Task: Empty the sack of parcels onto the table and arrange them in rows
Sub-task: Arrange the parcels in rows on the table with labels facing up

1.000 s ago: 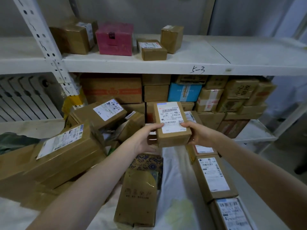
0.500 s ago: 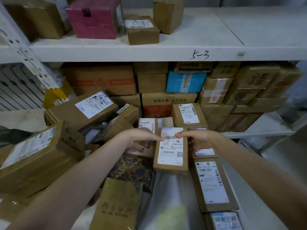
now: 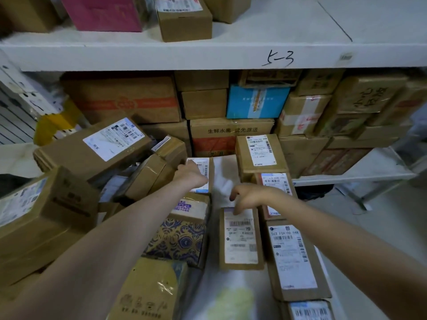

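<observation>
Here the flat parcel (image 3: 240, 239) with the number 113 on its label lies label up on the white table (image 3: 223, 174), its long side running away from the person. The right hand (image 3: 248, 197) hangs over its far end, released, the fingers drooping loosely and one fingertip touching the top edge of the label. Just beside it on the right lies a longer parcel (image 3: 292, 257). This one sits in a line with a cut-off parcel (image 3: 309, 310) at the bottom edge, a parcel partly under the right wrist (image 3: 276, 188) and a farther parcel (image 3: 260, 153) beyond that. The left hand (image 3: 191, 175) reaches across to a small parcel (image 3: 202, 172) at the far side of the bare strip of table and rests on it. Its fingers are hidden behind the hand, so whether it grasps the parcel cannot be told. Nearer, under the left forearm, lie a blue and gold patterned box (image 3: 180, 239) and a brown packet (image 3: 147, 294). To the left, larger cartons sit tilted in a heap, among them a long carton (image 3: 92, 146). Behind everything, a white shelf (image 3: 208, 56) marked 5-3 carries a pink box (image 3: 104, 12), and stacked cartons with a blue box (image 3: 256, 101) fill the space beneath.
</observation>
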Action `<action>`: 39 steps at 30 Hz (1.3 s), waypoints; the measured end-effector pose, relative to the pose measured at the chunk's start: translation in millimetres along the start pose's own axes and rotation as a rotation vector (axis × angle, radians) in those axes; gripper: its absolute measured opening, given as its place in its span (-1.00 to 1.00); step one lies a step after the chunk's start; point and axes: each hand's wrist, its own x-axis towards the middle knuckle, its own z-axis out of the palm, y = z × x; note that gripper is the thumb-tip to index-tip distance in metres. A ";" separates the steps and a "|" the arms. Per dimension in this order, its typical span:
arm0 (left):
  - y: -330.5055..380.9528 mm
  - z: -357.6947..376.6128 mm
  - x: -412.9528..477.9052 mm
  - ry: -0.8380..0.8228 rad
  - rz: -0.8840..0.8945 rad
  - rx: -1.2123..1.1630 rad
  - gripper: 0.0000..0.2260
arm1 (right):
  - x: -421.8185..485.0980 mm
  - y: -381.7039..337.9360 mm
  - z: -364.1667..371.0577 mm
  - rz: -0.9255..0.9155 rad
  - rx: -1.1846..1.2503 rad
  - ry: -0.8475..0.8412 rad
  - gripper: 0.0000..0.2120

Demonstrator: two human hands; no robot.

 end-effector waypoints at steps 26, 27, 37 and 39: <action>65.6 56.1 70.5 0.162 0.071 -0.383 -0.15 | 55.3 43.5 -10.6 -0.283 0.380 0.709 -0.78; 66.5 59.1 72.2 0.127 0.106 -0.373 -0.20 | 53.3 46.9 -11.1 -0.288 0.379 0.712 -0.77; 44.5 46.8 67.5 0.123 0.153 -0.291 -0.49 | 49.2 38.4 -7.4 -0.304 0.162 0.468 -0.80; 36.7 43.4 60.0 0.150 0.138 -0.256 -0.57 | 41.3 31.9 -7.1 -0.295 -0.069 0.287 -0.76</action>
